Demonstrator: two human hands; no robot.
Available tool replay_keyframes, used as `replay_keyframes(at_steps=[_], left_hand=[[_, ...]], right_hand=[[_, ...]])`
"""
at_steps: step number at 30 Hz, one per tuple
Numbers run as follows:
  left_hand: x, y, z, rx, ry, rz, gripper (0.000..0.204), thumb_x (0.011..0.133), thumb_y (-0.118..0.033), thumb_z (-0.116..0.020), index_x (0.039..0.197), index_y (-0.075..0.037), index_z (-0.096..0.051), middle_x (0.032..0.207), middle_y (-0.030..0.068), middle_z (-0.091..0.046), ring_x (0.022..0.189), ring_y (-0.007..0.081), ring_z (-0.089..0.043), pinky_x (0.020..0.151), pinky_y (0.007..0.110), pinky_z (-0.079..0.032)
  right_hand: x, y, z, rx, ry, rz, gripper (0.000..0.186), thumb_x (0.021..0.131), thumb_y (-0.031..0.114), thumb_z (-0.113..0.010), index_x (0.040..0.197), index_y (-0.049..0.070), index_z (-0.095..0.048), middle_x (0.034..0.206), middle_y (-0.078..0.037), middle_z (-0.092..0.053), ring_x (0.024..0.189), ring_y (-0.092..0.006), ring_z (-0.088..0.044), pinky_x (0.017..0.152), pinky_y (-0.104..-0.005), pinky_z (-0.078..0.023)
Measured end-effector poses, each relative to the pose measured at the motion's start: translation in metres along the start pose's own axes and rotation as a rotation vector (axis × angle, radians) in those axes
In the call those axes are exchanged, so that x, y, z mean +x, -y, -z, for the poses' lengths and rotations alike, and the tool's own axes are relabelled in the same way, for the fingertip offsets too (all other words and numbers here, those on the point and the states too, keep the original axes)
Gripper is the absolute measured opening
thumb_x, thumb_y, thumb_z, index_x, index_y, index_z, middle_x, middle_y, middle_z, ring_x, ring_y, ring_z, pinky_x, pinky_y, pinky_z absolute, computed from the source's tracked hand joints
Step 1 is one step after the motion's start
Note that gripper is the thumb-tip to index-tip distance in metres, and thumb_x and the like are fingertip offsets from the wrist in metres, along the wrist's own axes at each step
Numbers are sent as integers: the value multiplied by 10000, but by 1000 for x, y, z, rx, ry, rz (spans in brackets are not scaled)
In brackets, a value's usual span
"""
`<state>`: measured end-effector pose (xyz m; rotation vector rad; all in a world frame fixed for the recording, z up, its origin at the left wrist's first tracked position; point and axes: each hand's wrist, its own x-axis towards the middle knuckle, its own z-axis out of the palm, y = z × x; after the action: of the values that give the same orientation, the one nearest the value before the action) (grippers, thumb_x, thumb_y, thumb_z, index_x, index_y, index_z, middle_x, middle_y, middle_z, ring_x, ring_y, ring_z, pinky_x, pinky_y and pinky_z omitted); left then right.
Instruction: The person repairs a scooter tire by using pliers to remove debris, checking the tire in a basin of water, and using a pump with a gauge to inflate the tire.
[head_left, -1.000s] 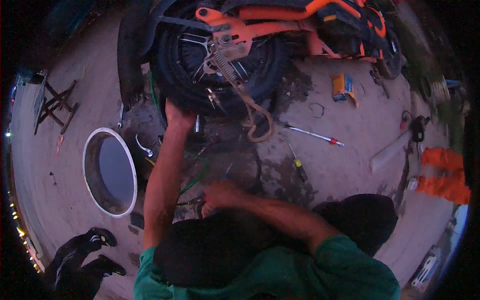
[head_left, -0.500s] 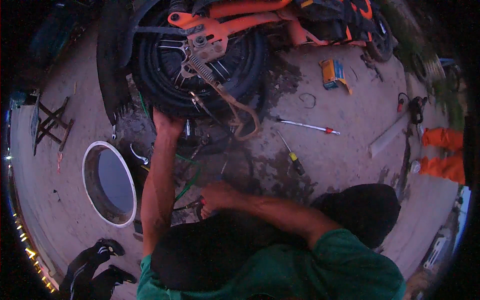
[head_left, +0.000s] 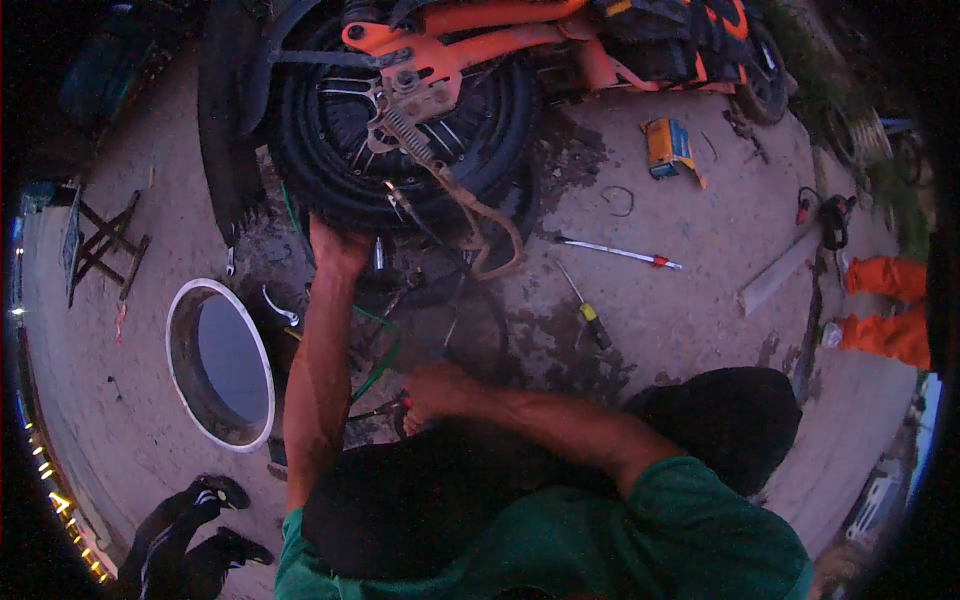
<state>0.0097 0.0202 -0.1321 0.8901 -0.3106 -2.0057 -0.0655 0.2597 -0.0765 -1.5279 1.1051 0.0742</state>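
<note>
My left hand (head_left: 340,252) reaches up to the lower edge of the black tyre (head_left: 300,195) on an orange motorbike's wheel. Its fingers are hidden against the tyre. Low in front of my dark-clad leg, my right hand (head_left: 438,390) is closed round a red-and-black handle (head_left: 406,403), from which a thin dark shaft points left. Most of that tool is covered by the fingers. A green hose (head_left: 378,372) curves between my two arms. Beside my left wrist a shiny metal socket (head_left: 379,254) stands near the tyre. The wheel's kickstand (head_left: 505,225) and spring (head_left: 408,135) hang over the tyre.
A white-rimmed basin of water (head_left: 268,385) stands left of my arm, beside a metal lever (head_left: 280,308) and a spanner (head_left: 231,262). Rightward lie a yellow-handled screwdriver (head_left: 592,322), a long metal bar (head_left: 615,249) and a blue-yellow box (head_left: 665,150). Other people's legs (head_left: 885,342) show at the edges.
</note>
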Motion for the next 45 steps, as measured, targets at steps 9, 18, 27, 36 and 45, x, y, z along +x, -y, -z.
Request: replay_keyframes(at_steps=[9, 18, 27, 36, 45], left_hand=[[-9, 5, -15, -40, -86, 44, 518, 982, -476, -434, 1333, -114, -551, 1333, 91, -584, 1198, 307, -561, 1055, 464, -430], [-3, 7, -10, -54, 3, 53, 537, 983, -496, -410, 1348, -126, -544, 1352, 51, -587, 1241, 274, -531, 1070, 462, -387], [1, 4, -5, -49, -15, 18, 560, 1001, -493, -364, 1389, -113, -500, 1391, 63, -554, 1261, 287, -514, 1080, 477, -382], [-4, 8, -8, -24, -8, 27, 568, 992, -514, -405, 1355, -93, -525, 1335, 82, -587, 1207, 292, -555, 1046, 469, -435], [-12, 2, -7, 7, -19, 34, 603, 1000, -524, -353, 1442, -124, -439, 1451, 70, -494, 1301, 318, -477, 1092, 526, -356]], right_hand=[[25, -31, -38, 14, -118, 88, 538, 599, 494, -792, 890, 47, -721, 912, -174, -700, 861, -379, -671, 703, -487, -521], [35, -39, -43, -37, -56, 88, 503, 606, 501, -774, 881, 82, -740, 848, -174, -699, 795, -369, -677, 666, -472, -514], [29, -31, -38, -60, -75, 64, 444, 629, 512, -752, 867, 136, -761, 862, -150, -713, 805, -359, -680, 671, -467, -520], [28, -29, -37, -84, -82, 27, 478, 660, 543, -755, 869, 113, -760, 883, -146, -718, 840, -361, -688, 704, -477, -543], [28, -21, -34, -148, -14, 20, 486, 701, 539, -748, 865, 83, -755, 914, -162, -714, 864, -356, -690, 739, -464, -555]])
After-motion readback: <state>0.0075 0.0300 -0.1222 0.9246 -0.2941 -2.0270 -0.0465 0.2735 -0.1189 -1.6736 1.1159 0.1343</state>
